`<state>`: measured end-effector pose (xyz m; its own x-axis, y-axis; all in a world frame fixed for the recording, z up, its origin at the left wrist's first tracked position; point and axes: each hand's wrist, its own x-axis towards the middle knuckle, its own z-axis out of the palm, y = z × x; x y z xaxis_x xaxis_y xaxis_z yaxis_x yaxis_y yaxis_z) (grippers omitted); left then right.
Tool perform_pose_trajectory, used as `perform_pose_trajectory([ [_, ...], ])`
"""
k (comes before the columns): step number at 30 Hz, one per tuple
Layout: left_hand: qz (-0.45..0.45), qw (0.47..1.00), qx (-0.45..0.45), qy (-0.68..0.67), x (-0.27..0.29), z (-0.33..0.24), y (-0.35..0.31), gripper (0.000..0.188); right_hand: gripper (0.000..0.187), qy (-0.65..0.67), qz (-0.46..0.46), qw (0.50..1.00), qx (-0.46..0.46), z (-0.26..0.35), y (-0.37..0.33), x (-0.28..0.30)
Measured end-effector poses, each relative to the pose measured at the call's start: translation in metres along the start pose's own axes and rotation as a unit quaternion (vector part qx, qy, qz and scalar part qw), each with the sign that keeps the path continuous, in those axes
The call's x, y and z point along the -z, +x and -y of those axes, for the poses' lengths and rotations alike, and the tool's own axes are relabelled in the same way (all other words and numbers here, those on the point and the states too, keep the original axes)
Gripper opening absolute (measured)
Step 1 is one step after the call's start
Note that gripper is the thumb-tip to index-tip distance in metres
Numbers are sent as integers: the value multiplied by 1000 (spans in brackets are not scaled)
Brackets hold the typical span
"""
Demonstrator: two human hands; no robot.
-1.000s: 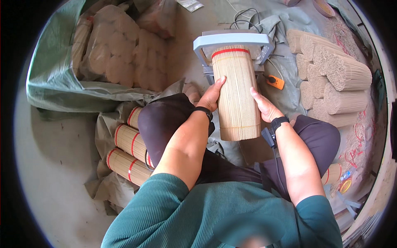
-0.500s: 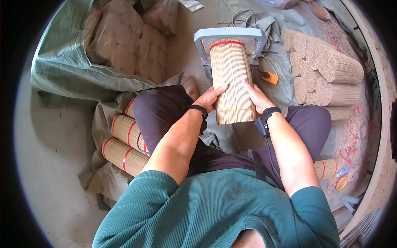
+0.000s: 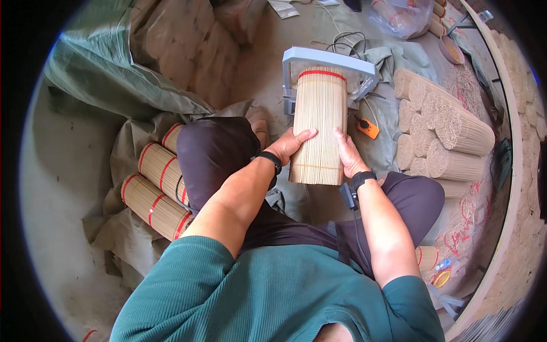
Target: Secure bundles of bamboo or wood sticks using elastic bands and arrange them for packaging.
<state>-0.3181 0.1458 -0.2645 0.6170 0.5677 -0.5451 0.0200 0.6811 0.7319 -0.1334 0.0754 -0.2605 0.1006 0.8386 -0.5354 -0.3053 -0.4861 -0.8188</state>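
Observation:
Between my hands is a thick bundle of thin pale sticks [image 3: 320,122]. A red band circles its far end, and a thin yellowish band runs round the near end. My left hand [image 3: 292,143] grips its left side, thumb lying on top. On the right side my right hand [image 3: 351,153] presses with the thumb up and the fingers along the edge. The bundle's far end lies within the grey-blue frame of a machine [image 3: 330,55]; whether it touches the machine underneath cannot be seen.
Several red-banded bundles [image 3: 154,205] lie left of my leg. At the right, unbanded stick bundles [image 3: 456,122] are stacked on a sheet. An orange device [image 3: 368,128] with a cable sits beside the machine. Plastic-wrapped packs [image 3: 176,51] fill the green-covered space at far left.
The view has shifted, so the surroundings sit differently in the picture. Both hands keep their grip on the stick bundle, which now points more straight ahead within the machine's frame.

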Motion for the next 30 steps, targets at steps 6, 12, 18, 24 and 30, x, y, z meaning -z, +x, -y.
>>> perform_pose_trajectory([
  [6, -3, 1000, 0, -28, -3, 2, 0, 78, 75, 33, -5, 999, -1, 2, -2, -3],
  [12, -20, 998, 3, -53, -7, 0, 1, 75, 71, 29, -47, 998, 20, 5, -6, -9],
  [18, -32, 995, -11, -94, -12, -21, -3, 71, 67, 56, -49, 997, 15, 23, 0, -17],
  [24, -73, 993, -28, -84, -11, -49, 33, 70, 74, 43, -51, 996, 50, 31, 54, 2],
  [30, -78, 994, -28, -78, 0, -60, 64, 72, 77, 20, -86, 995, 55, 51, 77, -2],
])
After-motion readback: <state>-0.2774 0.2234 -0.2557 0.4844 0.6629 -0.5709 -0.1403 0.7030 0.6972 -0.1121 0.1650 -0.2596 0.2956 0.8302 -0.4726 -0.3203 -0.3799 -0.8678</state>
